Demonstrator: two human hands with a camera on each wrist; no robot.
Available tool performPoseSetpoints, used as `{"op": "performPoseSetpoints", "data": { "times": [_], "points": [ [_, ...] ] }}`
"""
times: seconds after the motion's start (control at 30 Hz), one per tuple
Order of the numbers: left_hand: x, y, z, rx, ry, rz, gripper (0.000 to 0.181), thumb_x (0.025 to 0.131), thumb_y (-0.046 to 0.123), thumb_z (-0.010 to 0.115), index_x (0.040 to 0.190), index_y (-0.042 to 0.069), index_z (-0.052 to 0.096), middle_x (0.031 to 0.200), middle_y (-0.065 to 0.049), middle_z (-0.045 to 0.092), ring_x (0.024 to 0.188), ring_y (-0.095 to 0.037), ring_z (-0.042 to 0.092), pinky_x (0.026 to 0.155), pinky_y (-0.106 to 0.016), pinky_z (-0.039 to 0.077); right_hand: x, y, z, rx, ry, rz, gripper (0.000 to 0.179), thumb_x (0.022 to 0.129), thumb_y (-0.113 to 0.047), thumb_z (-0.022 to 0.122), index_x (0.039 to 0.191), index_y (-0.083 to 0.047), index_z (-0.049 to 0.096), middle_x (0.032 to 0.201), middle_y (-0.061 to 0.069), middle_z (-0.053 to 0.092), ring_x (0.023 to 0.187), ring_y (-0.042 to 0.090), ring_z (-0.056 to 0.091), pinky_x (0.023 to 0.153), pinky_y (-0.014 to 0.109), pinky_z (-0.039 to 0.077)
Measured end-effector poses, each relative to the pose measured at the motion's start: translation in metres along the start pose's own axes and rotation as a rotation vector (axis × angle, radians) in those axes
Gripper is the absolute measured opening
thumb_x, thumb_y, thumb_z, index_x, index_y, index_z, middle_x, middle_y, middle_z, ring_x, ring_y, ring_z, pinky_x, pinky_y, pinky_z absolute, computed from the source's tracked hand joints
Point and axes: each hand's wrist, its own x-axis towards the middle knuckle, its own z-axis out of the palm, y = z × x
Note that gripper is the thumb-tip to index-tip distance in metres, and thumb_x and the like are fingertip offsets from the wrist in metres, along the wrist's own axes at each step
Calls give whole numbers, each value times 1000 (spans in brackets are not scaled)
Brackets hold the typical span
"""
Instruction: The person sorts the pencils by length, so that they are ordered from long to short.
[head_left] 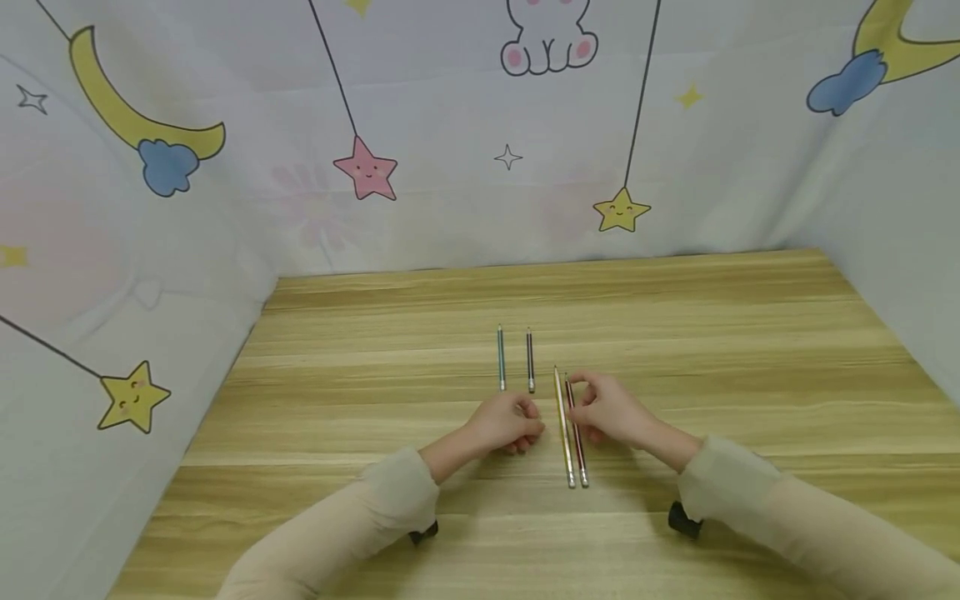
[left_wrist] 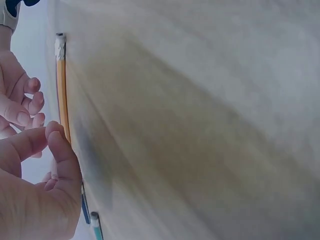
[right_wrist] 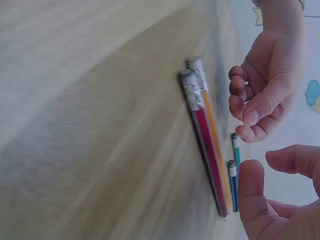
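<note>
A yellow pencil (head_left: 562,427) and a dark red pencil (head_left: 579,454) lie side by side on the wooden table, eraser ends toward me. My right hand (head_left: 609,410) is over the red pencil's right side; its thumb and finger stand apart in the right wrist view, with nothing between them. Left of the yellow pencil, my left hand (head_left: 504,423) hovers with loosely curled fingers. Its thumb and index fingertips come close together in the left wrist view, and they hold nothing. Beyond it, a teal pencil (head_left: 501,358) and a dark blue pencil (head_left: 530,360) lie roughly parallel, slightly apart.
The wooden table (head_left: 360,333) extends to both sides of the pencils. White cloth (head_left: 450,225) printed with stars and moons hangs along its back and sides. Each wrist wears a dark device below the sleeve cuff.
</note>
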Motion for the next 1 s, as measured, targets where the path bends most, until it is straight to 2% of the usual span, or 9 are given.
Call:
{"op": "performPoseSetpoints", "data": {
  "times": [0.2,0.33,0.5,0.57,0.67,0.8,1.0],
  "points": [
    [-2,4,-16,-18,16,33,13,83,13,58,88,2,55,63,-7,59,49,-11,52,43,-20,43,10,-15,-4,38,11,9,53,80,-2,57,128,4,35,81,12,52,56,16,53,50,32,49],
    [-1,8,-26,-14,65,66,17,84,14,57,95,2,54,74,-12,63,56,-16,57,51,-25,48,18,-25,-6,69,43,10,54,79,-3,58,129,2,36,86,12,52,61,19,56,55,36,52],
    [5,11,-36,2,175,127,21,84,13,58,101,2,56,81,-15,65,68,-28,63,59,-29,51,33,-34,-10,121,62,-12,56,80,-3,57,131,0,34,95,15,50,79,30,60,63,40,53],
    [8,12,-41,36,232,149,23,83,14,59,103,2,57,79,-14,65,69,-28,63,55,-26,49,40,-35,-12,147,62,-19,55,81,-4,57,131,-1,34,99,16,48,83,32,59,65,41,53],
    [14,13,-47,94,307,171,28,83,16,59,107,2,56,81,-14,66,66,-25,63,49,-21,43,51,-37,-11,152,68,-18,55,82,-6,57,131,-2,34,106,19,47,79,32,58,65,41,53],
    [22,12,-54,168,380,155,34,83,19,59,113,4,54,85,-10,66,64,-17,61,48,-20,41,65,-37,-7,112,91,-13,55,82,-6,58,132,-3,34,111,22,47,73,33,59,64,41,53],
    [35,9,-59,282,426,87,45,82,21,61,123,8,47,90,-7,66,72,-15,60,60,-26,47,84,-33,1,38,121,-8,57,81,-7,59,132,-5,34,113,19,47,75,32,61,62,37,53]
  ]
}}
